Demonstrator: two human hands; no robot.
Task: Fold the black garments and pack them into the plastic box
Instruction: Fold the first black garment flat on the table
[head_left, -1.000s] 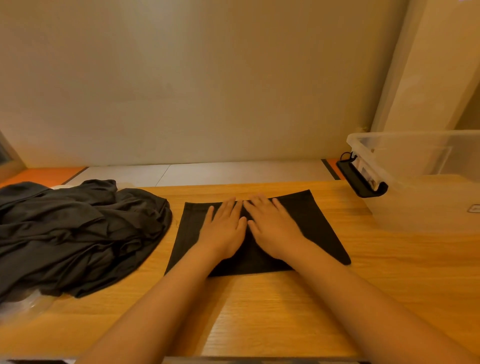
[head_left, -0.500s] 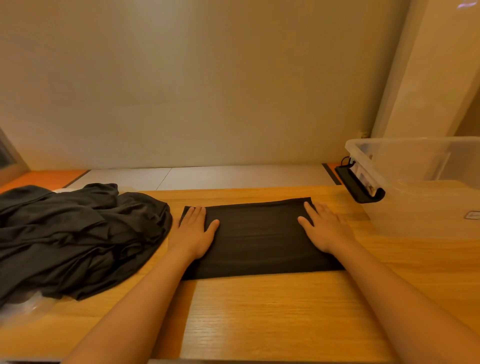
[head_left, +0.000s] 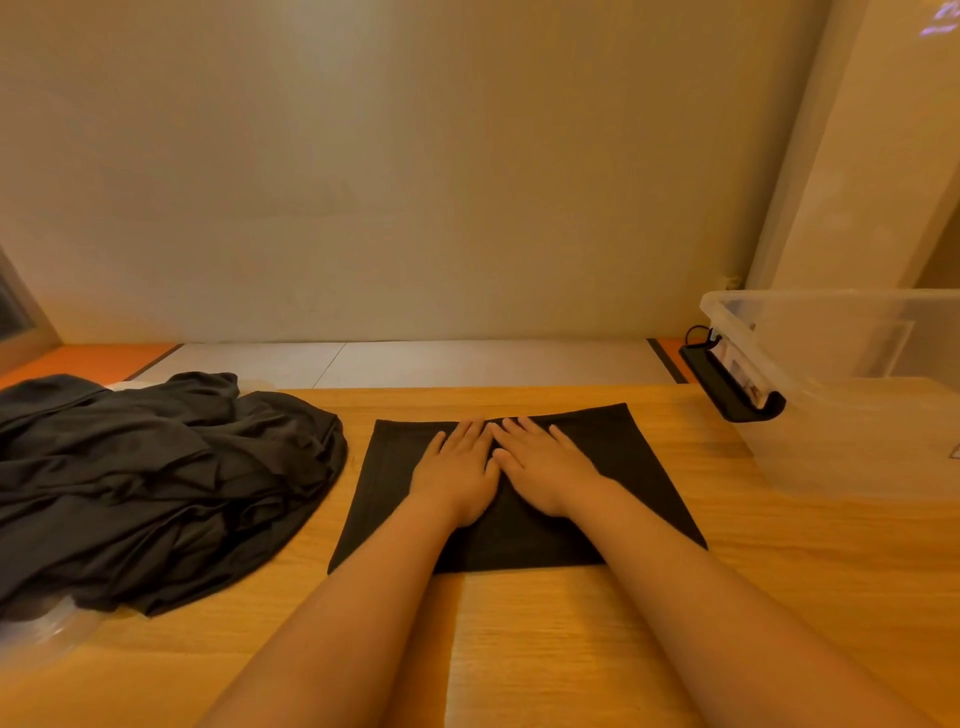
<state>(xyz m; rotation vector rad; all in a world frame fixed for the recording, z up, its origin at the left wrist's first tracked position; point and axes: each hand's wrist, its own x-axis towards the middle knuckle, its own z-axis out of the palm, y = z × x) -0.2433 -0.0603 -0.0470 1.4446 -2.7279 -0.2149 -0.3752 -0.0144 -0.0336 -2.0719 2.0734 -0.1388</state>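
A folded black garment (head_left: 644, 467) lies flat as a rectangle on the wooden table (head_left: 519, 649), straight in front of me. My left hand (head_left: 457, 470) and my right hand (head_left: 545, 467) rest side by side on its middle, palms down, fingers straight and pointing away, pressing the cloth. A heap of unfolded black garments (head_left: 156, 483) sits on the table to the left, close to the folded piece. The clear plastic box (head_left: 852, 395) stands at the right end of the table; I see nothing inside it.
A black clip handle (head_left: 727, 389) sticks out from the box's left end. A bit of clear plastic (head_left: 41, 629) shows under the heap at the lower left. A plain wall runs behind the table, with a white ledge (head_left: 415, 361) at its foot.
Both hands were together at the middle, slid apart to the garment's left and right ends, and have come back together on its middle. The garment stayed in place.
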